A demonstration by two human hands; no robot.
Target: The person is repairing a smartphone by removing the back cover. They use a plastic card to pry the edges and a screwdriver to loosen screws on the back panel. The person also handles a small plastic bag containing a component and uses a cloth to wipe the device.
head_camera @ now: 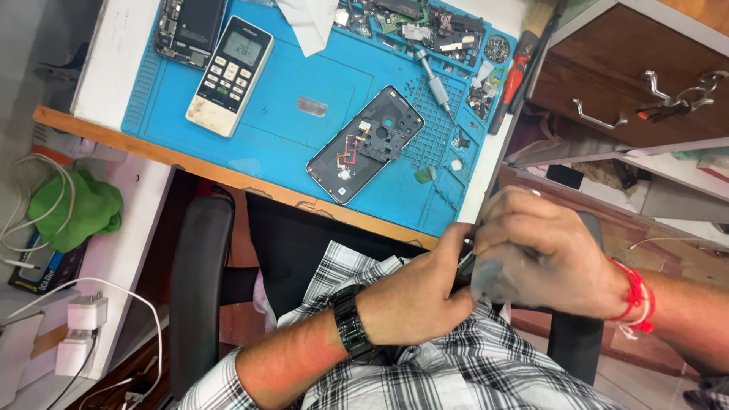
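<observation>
A small dark part [465, 266] sits pinched between both hands, mostly hidden by fingers, so its shape is unclear. It is held over the lap, at five o'clock from the opened phone [366, 144] lying face-down.

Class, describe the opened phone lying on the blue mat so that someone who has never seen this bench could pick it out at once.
Start at the blue work mat on the desk. Near its middle right lies the opened phone, tilted, back cover off, with red wiring showing. Unlike the white remote control to its left, it has no buttons; unlike the dark phone at the mat's top left corner, it sits mid-mat, beside a screwdriver.
</observation>
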